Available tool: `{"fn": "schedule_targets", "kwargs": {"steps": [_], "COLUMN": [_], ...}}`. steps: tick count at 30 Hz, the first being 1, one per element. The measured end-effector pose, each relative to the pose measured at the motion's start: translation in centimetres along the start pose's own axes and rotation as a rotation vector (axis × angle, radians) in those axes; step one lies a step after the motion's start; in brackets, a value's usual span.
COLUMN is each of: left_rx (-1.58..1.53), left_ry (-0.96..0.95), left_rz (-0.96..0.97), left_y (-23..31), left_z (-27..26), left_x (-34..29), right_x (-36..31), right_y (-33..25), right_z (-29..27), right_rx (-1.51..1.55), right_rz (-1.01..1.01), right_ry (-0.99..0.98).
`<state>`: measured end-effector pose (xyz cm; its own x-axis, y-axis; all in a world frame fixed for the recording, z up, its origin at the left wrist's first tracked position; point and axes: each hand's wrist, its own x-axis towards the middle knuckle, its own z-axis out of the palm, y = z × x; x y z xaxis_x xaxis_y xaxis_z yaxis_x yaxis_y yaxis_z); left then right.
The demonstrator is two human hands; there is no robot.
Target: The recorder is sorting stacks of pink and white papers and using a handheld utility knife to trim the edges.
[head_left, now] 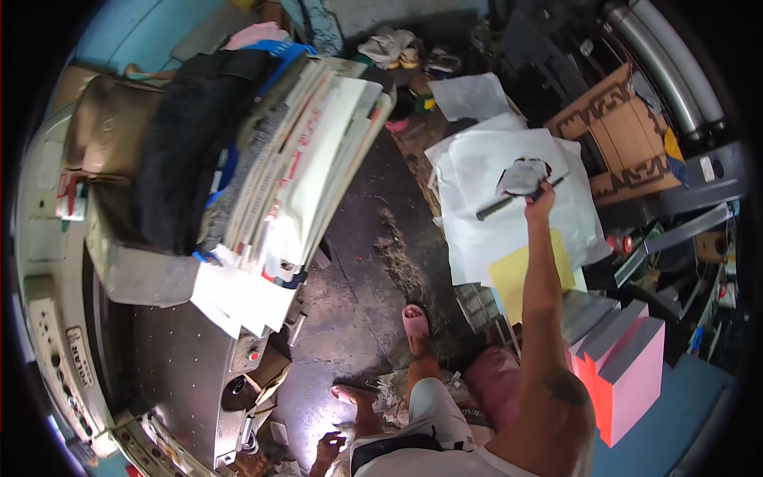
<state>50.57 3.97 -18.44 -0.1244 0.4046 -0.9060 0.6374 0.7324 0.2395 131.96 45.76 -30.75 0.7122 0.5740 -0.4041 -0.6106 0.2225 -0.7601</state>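
My right arm reaches far forward, and my right hand [540,200] is closed on a long, dark, narrow bar-shaped tool [498,209]. Its exact kind is not clear. Just beyond the fingers lies a crumpled whitish lump with dark edges [524,176], perhaps a rag or a bag. Both are over a stack of large white paper sheets [477,242], whose corners are uneven. Low in the view, beside my hip, hangs my left hand [328,448]. Its fingers are loosely bent and apart, and nothing shows in them.
A metal-topped machine [179,358] on the left bears a dark cloth [195,151] and leaning boards [306,175]. Yellow paper [509,282] lies under my right forearm. Pink blocks of sheets [636,381] stand at right, below cardboard [628,131] and metal rollers [668,63].
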Motion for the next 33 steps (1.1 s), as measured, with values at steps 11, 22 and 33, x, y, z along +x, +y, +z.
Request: {"fn": "schedule_targets", "kwargs": {"steps": [11, 22, 33], "left_rx": [-0.277, -0.372, -0.344], "left_ry": [0.101, 0.307, 0.347], "left_rz": [0.313, 0.121, 0.169], "left_y": [8.2, -3.5, -7.2], "left_z": [-0.8, 0.8, 4.1], "left_x": [-4.4, -10.1, -12.8], "right_x": [-9.9, -11.8, -11.0], "right_y": [-8.2, -2.3, 1.2], "right_z": [13.3, 46.9, 45.5], "right_rx": [-0.073, -0.235, -1.111], "right_rz": [0.134, -0.035, -0.603], "right_ry": [-0.122, -0.287, -0.302]}}
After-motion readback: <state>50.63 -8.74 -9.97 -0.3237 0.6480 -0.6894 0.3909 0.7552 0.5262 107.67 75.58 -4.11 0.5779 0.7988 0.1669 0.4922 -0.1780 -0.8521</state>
